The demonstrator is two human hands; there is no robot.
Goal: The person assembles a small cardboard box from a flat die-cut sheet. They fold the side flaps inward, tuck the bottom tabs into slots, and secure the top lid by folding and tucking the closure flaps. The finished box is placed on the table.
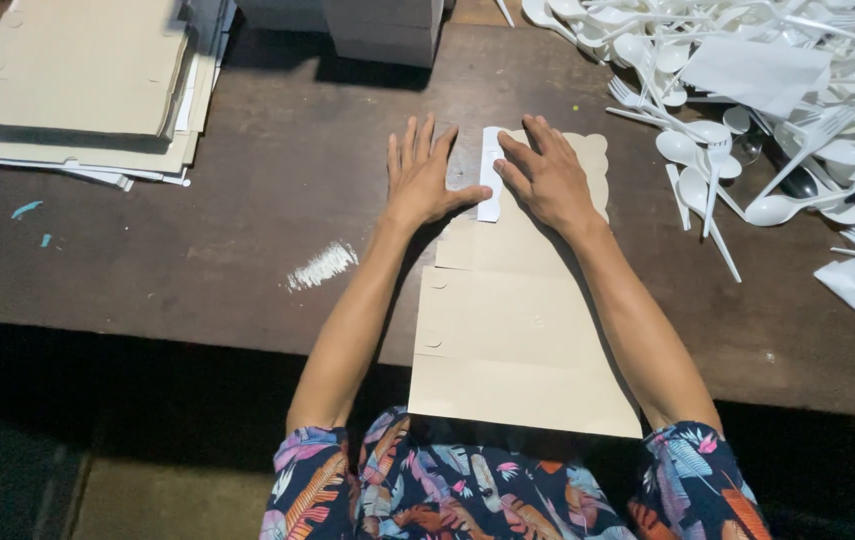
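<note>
A flat tan cardboard box blank [517, 340] lies on the dark wooden table [247, 230] in front of me, its scalloped far edge pointing away. My left hand [422, 175] rests flat on the table beside the blank's left edge, fingers spread, thumb touching a narrow white flap [490, 175]. My right hand [547, 178] presses down on the blank's far end, its fingertips on the same white flap.
A stack of flat cardboard blanks [77, 80] sits at the far left. A heap of white plastic spoons and forks [747, 90] with white napkins covers the far right. Grey boxes [382, 30] stand at the back. A white smear [322, 265] marks the table.
</note>
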